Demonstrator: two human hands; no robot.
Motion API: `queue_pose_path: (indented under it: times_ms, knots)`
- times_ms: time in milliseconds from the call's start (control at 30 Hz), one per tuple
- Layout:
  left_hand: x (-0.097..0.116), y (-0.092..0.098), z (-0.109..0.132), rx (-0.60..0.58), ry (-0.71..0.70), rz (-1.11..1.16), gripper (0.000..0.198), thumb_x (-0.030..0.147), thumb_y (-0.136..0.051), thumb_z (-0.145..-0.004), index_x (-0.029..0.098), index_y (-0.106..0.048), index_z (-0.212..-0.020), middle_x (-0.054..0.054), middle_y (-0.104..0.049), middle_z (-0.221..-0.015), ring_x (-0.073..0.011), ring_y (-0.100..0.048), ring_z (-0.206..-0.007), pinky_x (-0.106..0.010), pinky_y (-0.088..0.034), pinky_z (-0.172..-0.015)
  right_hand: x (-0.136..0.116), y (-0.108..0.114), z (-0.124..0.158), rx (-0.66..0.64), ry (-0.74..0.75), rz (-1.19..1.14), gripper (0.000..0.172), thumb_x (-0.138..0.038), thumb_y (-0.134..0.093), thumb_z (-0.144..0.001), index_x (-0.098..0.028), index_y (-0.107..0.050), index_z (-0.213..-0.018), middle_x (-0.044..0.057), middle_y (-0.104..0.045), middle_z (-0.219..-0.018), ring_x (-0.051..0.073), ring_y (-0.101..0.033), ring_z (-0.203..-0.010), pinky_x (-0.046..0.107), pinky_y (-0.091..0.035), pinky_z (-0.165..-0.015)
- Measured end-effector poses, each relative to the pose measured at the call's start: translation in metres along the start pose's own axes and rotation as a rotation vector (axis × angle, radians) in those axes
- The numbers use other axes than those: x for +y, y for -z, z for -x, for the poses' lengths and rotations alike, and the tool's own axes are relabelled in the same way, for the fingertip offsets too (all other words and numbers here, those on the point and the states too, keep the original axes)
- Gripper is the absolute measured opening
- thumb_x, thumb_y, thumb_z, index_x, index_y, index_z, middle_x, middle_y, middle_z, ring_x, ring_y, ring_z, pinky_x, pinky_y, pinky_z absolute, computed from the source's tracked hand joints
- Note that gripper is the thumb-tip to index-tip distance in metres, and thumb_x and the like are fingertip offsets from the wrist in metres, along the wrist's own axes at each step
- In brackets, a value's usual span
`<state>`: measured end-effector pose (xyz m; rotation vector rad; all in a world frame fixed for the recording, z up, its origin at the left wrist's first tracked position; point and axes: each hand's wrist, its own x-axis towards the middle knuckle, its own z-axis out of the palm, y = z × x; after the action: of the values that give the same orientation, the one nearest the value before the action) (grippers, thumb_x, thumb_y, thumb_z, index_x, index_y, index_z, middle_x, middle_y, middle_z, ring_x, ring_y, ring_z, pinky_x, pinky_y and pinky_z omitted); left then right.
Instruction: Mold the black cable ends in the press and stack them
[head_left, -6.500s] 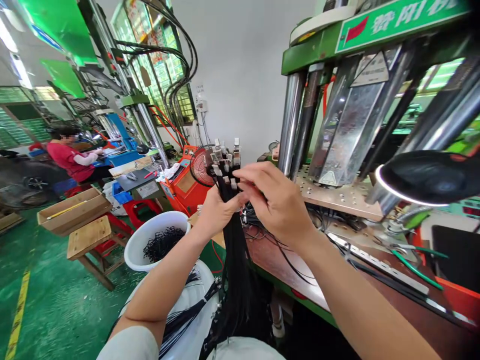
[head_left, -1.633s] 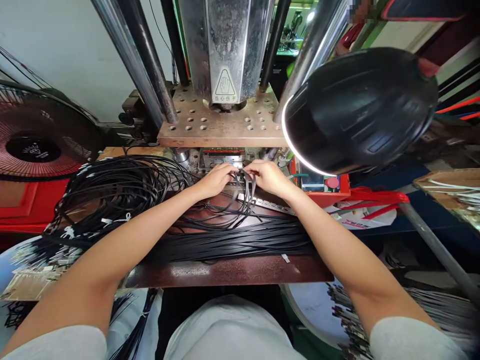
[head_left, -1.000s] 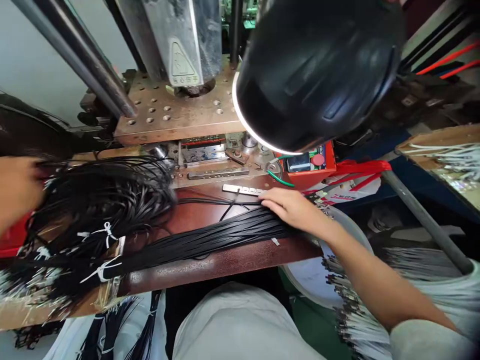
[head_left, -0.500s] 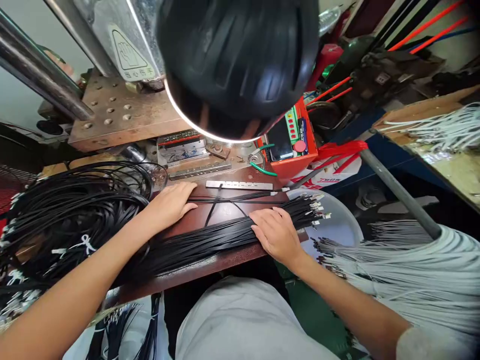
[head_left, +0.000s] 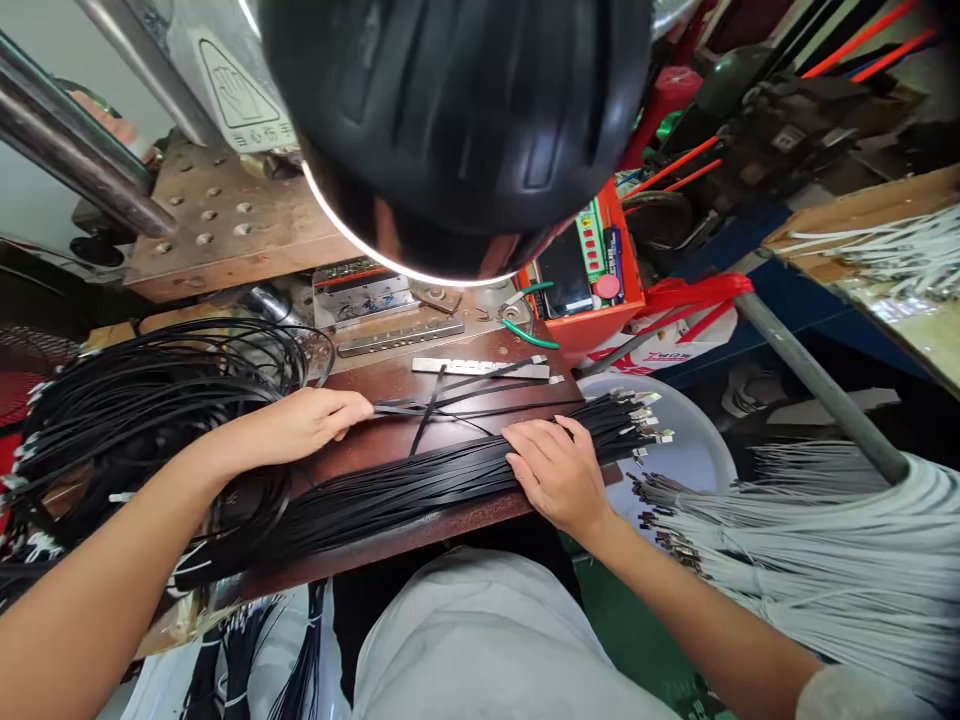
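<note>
My left hand [head_left: 319,420] pinches a few black flat cables [head_left: 465,410] that run to the right across the brown tabletop. My right hand [head_left: 555,470] rests on a thick bundle of black flat cables [head_left: 420,480] along the near edge, its fingers bent over the top; whether it grips any of them I cannot tell. White connector ends [head_left: 649,420] of the bundle stick out past the table's right edge. Just beyond the pinched cables lies a pale slotted metal strip [head_left: 480,368]. A short black strap crosses them near the middle.
A large coiled heap of black cables [head_left: 150,400] lies at the left. A black lamp head [head_left: 465,130] hangs close above the table. Behind stand a metal press base [head_left: 225,220] and a red bin [head_left: 592,325]. White cables [head_left: 840,550] hang over a bar at the right.
My left hand has moved left and slightly nearer, drawing the cables' ends left across the slotted strip. My right hand has stayed on the bundle.
</note>
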<state>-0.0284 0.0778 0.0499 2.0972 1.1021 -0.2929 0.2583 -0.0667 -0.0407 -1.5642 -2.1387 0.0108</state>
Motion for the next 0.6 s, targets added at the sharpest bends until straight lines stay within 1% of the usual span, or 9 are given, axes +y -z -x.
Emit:
queue_pose_path:
  times_ms: [100,233,333,400,433,467,533,567,600]
  knots:
    - [0.005,0.001,-0.002,-0.047,0.085,0.113,0.048,0.058,-0.032,-0.085,0.019,-0.057,-0.074,0.0,-0.054,-0.063,-0.0142,-0.05,-0.061,-0.023,-0.039,-0.061,0.0,0.0,0.0,0.002,0.007,0.006,0.024,-0.025,-0.046,-0.09,-0.019,-0.059,-0.109,0.004,-0.067,-0.104,0.017,-0.058,-0.096,0.038,-0.027,-0.096]
    - [0.011,-0.004,-0.017,-0.183,0.141,0.231,0.048,0.062,-0.041,-0.081,0.018,-0.057,-0.072,0.0,-0.057,-0.067,-0.0125,-0.049,-0.063,-0.022,-0.038,-0.058,-0.001,0.0,0.0,0.01,0.016,0.015,0.024,-0.024,-0.046,-0.09,-0.019,-0.059,-0.109,0.004,-0.067,-0.104,0.018,-0.058,-0.096,0.038,-0.027,-0.097]
    - [0.012,-0.008,-0.033,-0.22,0.168,0.323,0.044,0.06,-0.05,-0.076,0.017,-0.057,-0.07,-0.003,-0.06,-0.071,-0.0128,-0.052,-0.065,-0.021,-0.038,-0.056,0.0,0.0,0.0,0.016,0.014,0.019,0.024,-0.024,-0.048,-0.089,-0.02,-0.059,-0.11,0.004,-0.067,-0.104,0.018,-0.058,-0.096,0.038,-0.027,-0.097]
    - [0.01,-0.009,-0.041,-0.24,0.188,0.407,0.039,0.055,-0.057,-0.073,0.016,-0.057,-0.072,-0.005,-0.063,-0.074,-0.0143,-0.056,-0.068,-0.021,-0.04,-0.055,0.0,0.0,0.0,0.018,0.015,0.019,0.024,-0.023,-0.048,-0.088,-0.02,-0.059,-0.11,0.004,-0.068,-0.104,0.018,-0.059,-0.096,0.038,-0.028,-0.097]
    - [0.009,-0.009,-0.044,-0.231,0.184,0.417,0.036,0.052,-0.058,-0.072,0.015,-0.057,-0.072,-0.005,-0.063,-0.074,-0.015,-0.058,-0.069,-0.022,-0.041,-0.056,0.0,0.0,0.0,0.018,0.017,0.018,0.024,-0.023,-0.049,-0.088,-0.02,-0.06,-0.109,0.004,-0.068,-0.103,0.018,-0.059,-0.096,0.038,-0.028,-0.097]
    - [0.007,-0.009,-0.047,-0.195,0.174,0.392,0.033,0.048,-0.058,-0.073,0.015,-0.056,-0.074,-0.005,-0.063,-0.074,-0.0154,-0.059,-0.069,-0.022,-0.043,-0.058,0.0,-0.001,0.0,0.018,0.02,0.016,0.024,-0.023,-0.049,-0.088,-0.02,-0.06,-0.109,0.004,-0.068,-0.103,0.018,-0.059,-0.096,0.038,-0.029,-0.097]
    - [0.003,-0.007,-0.048,-0.068,0.145,0.277,0.025,0.039,-0.054,-0.074,0.015,-0.056,-0.08,-0.004,-0.063,-0.073,-0.0146,-0.06,-0.064,-0.024,-0.044,-0.06,0.0,-0.001,0.0,0.017,0.022,0.014,0.024,-0.022,-0.049,-0.088,-0.021,-0.06,-0.109,0.004,-0.068,-0.103,0.018,-0.059,-0.096,0.038,-0.029,-0.097]
    - [0.002,-0.006,-0.047,-0.015,0.129,0.238,0.024,0.035,-0.052,-0.074,0.016,-0.056,-0.087,-0.004,-0.063,-0.075,-0.0136,-0.059,-0.061,-0.025,-0.045,-0.061,0.0,-0.001,0.0,0.016,0.022,0.014,0.023,-0.022,-0.049,-0.088,-0.021,-0.059,-0.109,0.004,-0.068,-0.103,0.018,-0.059,-0.096,0.038,-0.029,-0.097]
    - [0.0,-0.004,-0.046,0.008,0.114,0.238,0.028,0.033,-0.051,-0.074,0.016,-0.055,-0.097,-0.003,-0.063,-0.079,-0.0126,-0.059,-0.06,-0.025,-0.045,-0.062,0.0,-0.001,0.0,0.016,0.023,0.015,0.023,-0.023,-0.049,-0.088,-0.021,-0.059,-0.109,0.004,-0.068,-0.103,0.018,-0.059,-0.096,0.038,-0.028,-0.098]
